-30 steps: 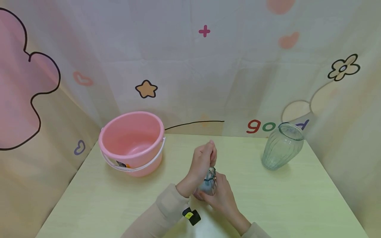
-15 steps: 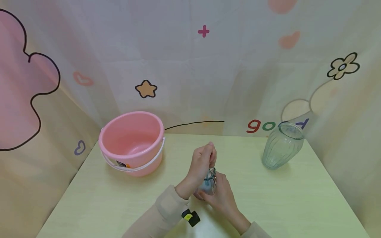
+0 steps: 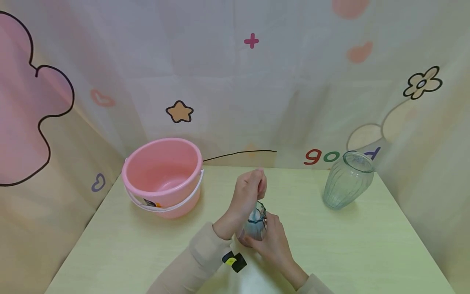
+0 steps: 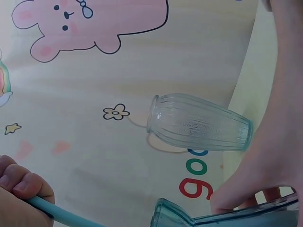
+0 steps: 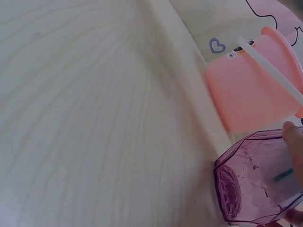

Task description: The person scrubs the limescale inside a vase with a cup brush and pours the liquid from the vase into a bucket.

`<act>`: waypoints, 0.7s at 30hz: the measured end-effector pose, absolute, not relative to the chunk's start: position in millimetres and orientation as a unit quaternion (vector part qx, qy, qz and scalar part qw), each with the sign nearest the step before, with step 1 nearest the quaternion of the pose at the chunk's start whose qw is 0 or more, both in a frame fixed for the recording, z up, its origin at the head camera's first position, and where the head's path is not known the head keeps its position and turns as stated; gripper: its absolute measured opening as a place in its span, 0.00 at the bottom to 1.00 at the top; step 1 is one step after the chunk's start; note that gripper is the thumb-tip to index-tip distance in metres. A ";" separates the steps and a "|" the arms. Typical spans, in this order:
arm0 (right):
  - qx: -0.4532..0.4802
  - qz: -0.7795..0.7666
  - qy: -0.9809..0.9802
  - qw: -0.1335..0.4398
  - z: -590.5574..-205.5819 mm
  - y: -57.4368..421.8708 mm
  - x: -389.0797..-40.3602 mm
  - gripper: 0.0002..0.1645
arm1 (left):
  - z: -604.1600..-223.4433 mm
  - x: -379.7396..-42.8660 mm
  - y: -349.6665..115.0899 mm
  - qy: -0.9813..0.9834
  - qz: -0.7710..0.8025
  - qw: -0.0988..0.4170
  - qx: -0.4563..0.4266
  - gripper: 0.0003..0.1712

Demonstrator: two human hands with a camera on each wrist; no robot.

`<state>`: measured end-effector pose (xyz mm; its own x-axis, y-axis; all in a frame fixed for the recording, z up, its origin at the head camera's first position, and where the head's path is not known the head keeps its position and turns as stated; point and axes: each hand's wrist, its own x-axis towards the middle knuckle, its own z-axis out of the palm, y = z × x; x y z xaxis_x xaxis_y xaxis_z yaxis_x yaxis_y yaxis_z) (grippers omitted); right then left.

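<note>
Both hands work close together near the middle of my view: the left hand [image 3: 247, 192] is closed in a fist round a teal stick [image 4: 73, 216], and the right hand [image 3: 273, 241] has its fingers and thumb curled round the side of a small glass vase [image 3: 257, 232]. From the left wrist I see the stick running out of the fist towards the mouth of that vase, and from the head it goes down into the neck. On my right wrist feed the glass is purple towards its base, and a short teal length shows through the wall; I can't tell whether the base rests on the table [image 3: 352, 253]. Beige sleeves [image 3: 200, 261] cover both forearms, with a black and yellow piece [image 3: 235, 261] by the left wrist. Farther out to the left I have a pink bucket [image 3: 179, 197], its white handle [image 3: 185, 202] hanging down along the near side. To the far right, well apart from the hands, a larger clear glass vase [image 3: 346, 183] stands upright. Behind everything hangs a pale curtain [image 3: 220, 81] printed with a star, hearts, flowers and coloured letters, some of them behind the clear vase.
</note>
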<state>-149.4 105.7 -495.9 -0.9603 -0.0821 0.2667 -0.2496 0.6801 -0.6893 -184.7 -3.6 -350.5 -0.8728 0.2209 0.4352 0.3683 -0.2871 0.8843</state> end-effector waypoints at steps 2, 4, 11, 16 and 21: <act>0.092 0.388 -0.910 0.111 -496.0 105.8 -149.5 0.51 | -349.2 -185.5 -3.8 -0.594 -0.763 0.048 -0.252 0.27; 0.095 0.386 -0.910 0.115 -496.4 105.8 -149.4 0.50 | -348.9 -186.2 -3.9 -0.595 -0.761 0.045 -0.255 0.27; 0.098 0.386 -0.909 0.120 -497.3 105.4 -148.9 0.51 | -346.0 -187.3 -3.8 -0.607 -0.753 0.044 -0.249 0.28; 0.091 0.387 -0.910 0.113 -494.5 104.6 -147.9 0.52 | -343.1 -187.0 -3.4 -0.609 -0.752 0.042 -0.249 0.27; 0.096 0.376 -0.915 0.111 -492.2 104.2 -147.2 0.51 | -340.6 -186.4 -2.3 -0.609 -0.748 0.046 -0.259 0.27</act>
